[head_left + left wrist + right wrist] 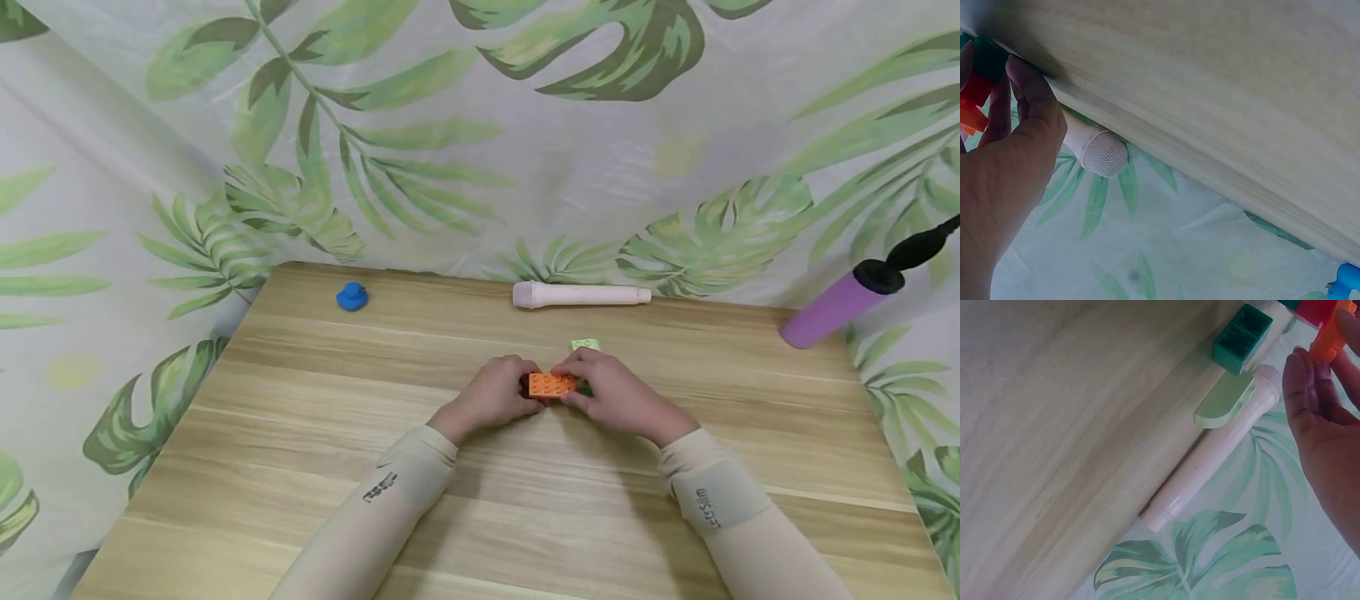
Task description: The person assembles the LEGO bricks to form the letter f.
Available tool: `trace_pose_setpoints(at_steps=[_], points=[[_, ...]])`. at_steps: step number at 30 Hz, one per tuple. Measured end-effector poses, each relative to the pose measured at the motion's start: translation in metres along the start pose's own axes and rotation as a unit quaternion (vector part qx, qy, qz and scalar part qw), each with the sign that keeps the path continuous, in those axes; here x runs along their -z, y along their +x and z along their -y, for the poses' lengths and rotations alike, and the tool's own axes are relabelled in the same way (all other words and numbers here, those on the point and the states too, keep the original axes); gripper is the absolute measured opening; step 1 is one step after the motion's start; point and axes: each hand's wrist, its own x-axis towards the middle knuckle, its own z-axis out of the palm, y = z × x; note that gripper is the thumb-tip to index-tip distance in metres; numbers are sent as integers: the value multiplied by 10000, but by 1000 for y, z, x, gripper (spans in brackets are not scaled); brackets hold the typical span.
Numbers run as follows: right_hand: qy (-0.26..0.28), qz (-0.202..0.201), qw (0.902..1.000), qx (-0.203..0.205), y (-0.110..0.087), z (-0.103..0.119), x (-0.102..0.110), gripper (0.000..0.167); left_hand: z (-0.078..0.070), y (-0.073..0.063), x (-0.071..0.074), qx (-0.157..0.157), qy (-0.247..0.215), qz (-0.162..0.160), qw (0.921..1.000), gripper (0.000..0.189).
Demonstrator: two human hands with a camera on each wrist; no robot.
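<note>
An orange toy brick (pixel 551 385) lies over a red brick (pixel 976 89), which sits on a dark green brick (pixel 990 59) by the tabletop. My left hand (pixel 497 392) grips the lower bricks from the left, its fingers round the dark green one. From the right, my right hand (pixel 618 396) pinches the orange brick (pixel 1333 332) between thumb and fingers. Whether the orange brick is fully seated on the red one, I cannot tell. A loose green brick (pixel 1242 339) lies beside the right fingers, and just behind it is a pale green rounded brick (pixel 1224 403).
A pale pink microphone (pixel 585 295) lies along the table's back edge. A blue toy duck (pixel 352 297) sits at the back left. At the back right stands a purple cylinder with a black top (pixel 836 310). Leaf-printed cloth (pixel 420 167) hangs behind the wooden table (pixel 300 433).
</note>
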Motion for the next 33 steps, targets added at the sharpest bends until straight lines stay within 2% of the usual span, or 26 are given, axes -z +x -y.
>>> trace_pose_setpoints(at_steps=[10, 14, 21, 33], points=[[-110, 151, 9998, -121, 0, 1, 0, 36, -2, 0, 1, -24, 29, 4, 10000, 34], [-267, 154, 9995, 34, 1, 4, 1, 34, -3, 0, 2, -12, 28, -13, 10000, 34], [-424, 227, 9988, 54, 3, 6, 3, 33, -4, 0, 2, -91, 46, -57, 9999, 32], [-440, 150, 9989, 24, -1, 4, -1, 35, -2, 0, 1, -16, 48, -27, 10000, 33]])
